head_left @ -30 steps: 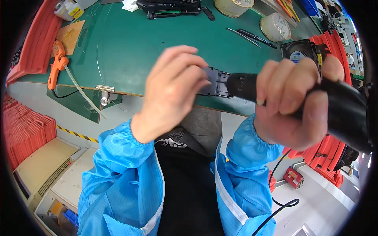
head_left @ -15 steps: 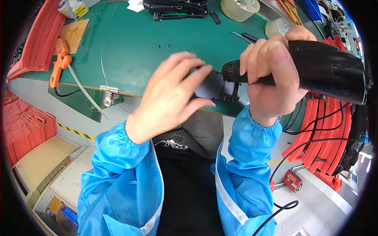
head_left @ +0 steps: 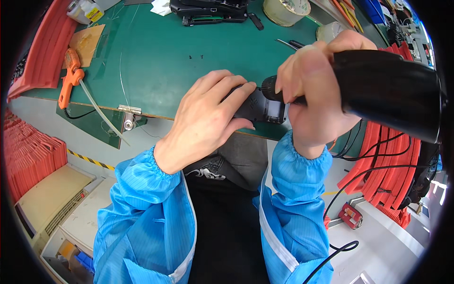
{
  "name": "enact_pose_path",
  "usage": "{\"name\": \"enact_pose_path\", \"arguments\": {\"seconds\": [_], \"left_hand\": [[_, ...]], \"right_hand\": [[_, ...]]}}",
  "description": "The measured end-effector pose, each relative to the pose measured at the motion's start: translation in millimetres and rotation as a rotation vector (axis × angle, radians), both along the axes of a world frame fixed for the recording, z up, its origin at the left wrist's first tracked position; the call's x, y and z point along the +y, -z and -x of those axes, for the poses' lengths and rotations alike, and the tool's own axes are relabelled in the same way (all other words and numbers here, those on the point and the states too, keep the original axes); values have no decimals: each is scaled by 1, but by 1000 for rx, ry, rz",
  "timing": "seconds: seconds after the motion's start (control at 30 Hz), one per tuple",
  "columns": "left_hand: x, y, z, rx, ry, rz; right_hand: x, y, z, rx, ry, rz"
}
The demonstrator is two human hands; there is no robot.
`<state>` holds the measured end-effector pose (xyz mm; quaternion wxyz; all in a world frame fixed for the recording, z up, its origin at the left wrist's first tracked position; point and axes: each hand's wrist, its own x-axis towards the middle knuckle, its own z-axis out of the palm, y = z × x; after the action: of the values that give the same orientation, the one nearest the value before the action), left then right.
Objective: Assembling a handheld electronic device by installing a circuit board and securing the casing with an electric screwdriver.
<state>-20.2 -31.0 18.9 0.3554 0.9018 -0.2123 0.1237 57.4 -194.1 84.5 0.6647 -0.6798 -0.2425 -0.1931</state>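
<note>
Clutching the blk power driver (head_left: pixel 390 90) w/ my R hand (head_left: pixel 318 92), fingers wrapped round it, tip by the far edge of the dk grey device (head_left: pixel 255 108). My L hand (head_left: pixel 202 116) spans the device's left part, thumb & fingers apart; can't tell if they clamp it. Device sits nr front edge of the green bench (head_left: pixel 153 71).

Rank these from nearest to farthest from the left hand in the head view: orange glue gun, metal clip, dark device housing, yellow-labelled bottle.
1. Dark device housing: touching the left hand.
2. Metal clip: to its left.
3. Orange glue gun: farther left.
4. Yellow-labelled bottle: upper left.
</note>
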Motion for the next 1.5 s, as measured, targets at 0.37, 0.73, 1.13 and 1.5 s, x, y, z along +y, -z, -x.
{"name": "enact_pose_path", "arguments": {"seconds": [0.37,0.73,1.13,1.5], "left_hand": [[-1,-1,-1,0,-5,27],[-2,0,-15,-120,-69,249],[41,1,-23,-216,-224,-63],[-4,5,0,-25,7,28]], "right_hand": [[2,0,5,-71,-5,-31],[-9,-23,22,-14,-500,-328],[-15,-9,54,161,-285,-239],[-15,-4,53,156,-261,-178]]}}
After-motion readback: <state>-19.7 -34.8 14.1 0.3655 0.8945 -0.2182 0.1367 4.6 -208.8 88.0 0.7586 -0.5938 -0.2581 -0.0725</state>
